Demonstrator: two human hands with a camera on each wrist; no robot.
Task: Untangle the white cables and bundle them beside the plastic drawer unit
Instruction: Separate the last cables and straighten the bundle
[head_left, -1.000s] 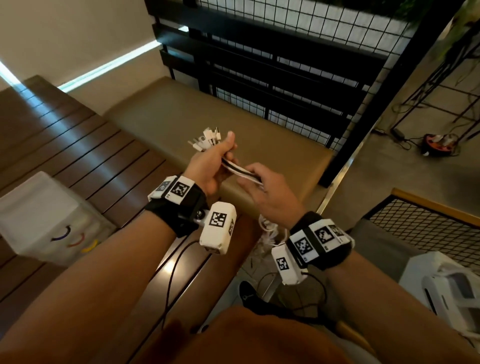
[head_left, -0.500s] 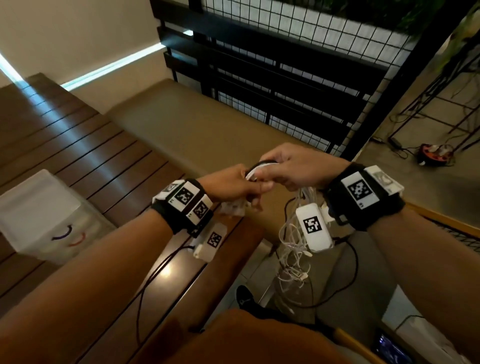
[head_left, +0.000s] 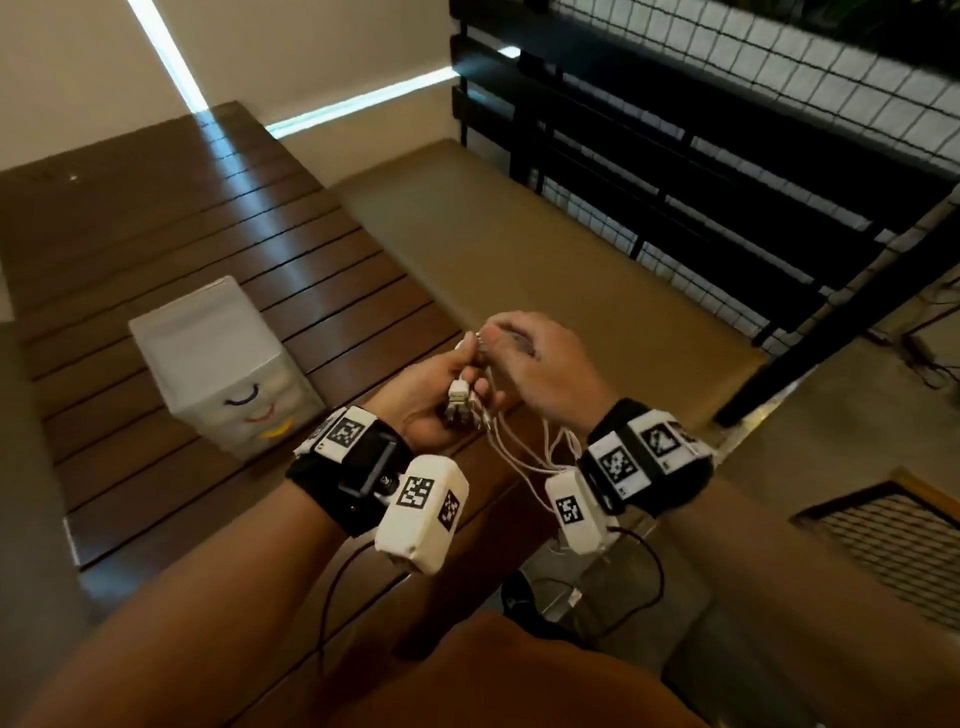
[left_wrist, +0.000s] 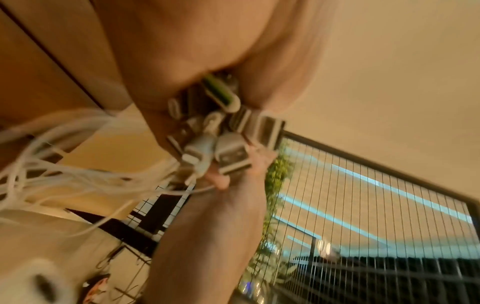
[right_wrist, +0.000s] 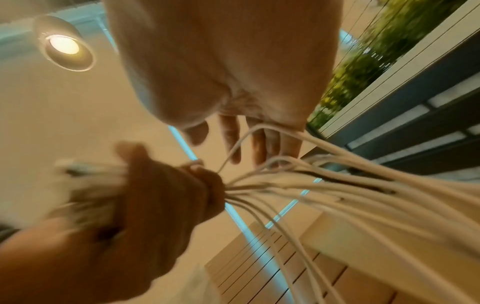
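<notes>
The white cables (head_left: 519, 457) are gathered in my left hand (head_left: 436, 389), which grips them just behind their plugs (head_left: 460, 400). In the left wrist view the cluster of plugs (left_wrist: 228, 152) juts out of the fist and the cables (left_wrist: 64, 174) trail off to the left. My right hand (head_left: 540, 364) hovers over the top of the left fist. Its fingers (right_wrist: 230, 139) hang fairly straight, with one cable arching across them. The cables (right_wrist: 337, 185) fan out from the left hand (right_wrist: 155, 205) and droop between my wrists. The white plastic drawer unit (head_left: 218, 353) stands on the slatted wood to the left.
The dark slatted wooden platform (head_left: 156, 234) carries the drawer unit. A tan cushion (head_left: 519, 234) lies beyond my hands. A black railing with wire mesh (head_left: 727, 156) rises behind it. Concrete floor (head_left: 831, 415) drops away on the right, and a dark shoe (head_left: 519, 597) shows below.
My view has swung left, so the drawer unit sits nearer the middle. The left hand has turned the plugs towards me. The right hand has dropped lower and its fingers have loosened over the bundle.
</notes>
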